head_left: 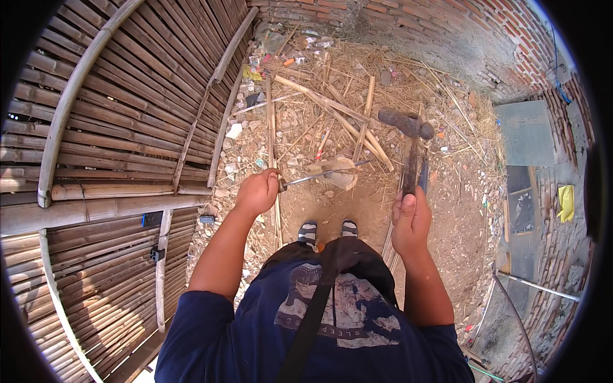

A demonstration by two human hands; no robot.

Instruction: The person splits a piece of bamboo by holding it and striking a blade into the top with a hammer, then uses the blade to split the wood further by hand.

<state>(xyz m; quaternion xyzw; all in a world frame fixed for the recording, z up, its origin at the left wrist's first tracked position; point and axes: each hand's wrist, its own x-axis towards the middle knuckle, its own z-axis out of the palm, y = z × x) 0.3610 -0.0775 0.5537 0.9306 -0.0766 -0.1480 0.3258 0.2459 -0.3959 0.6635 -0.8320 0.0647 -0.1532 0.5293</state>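
Observation:
My right hand [410,223] grips the lower handle of a ball-peen hammer [411,163], raised upright with its rusty head at the top. My left hand [258,193] is closed around the short handle of a tool with a long, thin metal shaft [319,175], which points right and slightly away from me; its exact kind is unclear. The shaft and the hammer are apart. Below the shaft, a pale, split-looking piece [345,180] lies on the ground ahead of my feet. Several bamboo or wooden sticks [332,112] lie crossed farther off.
A bamboo slat wall [128,115] rises on the left, with small dark devices [153,219] fixed to it. Brick walls [434,38] stand at the back and right. A yellow cloth-like piece [565,203] hangs at right. Straw, rubble and litter cover the dirt [453,217].

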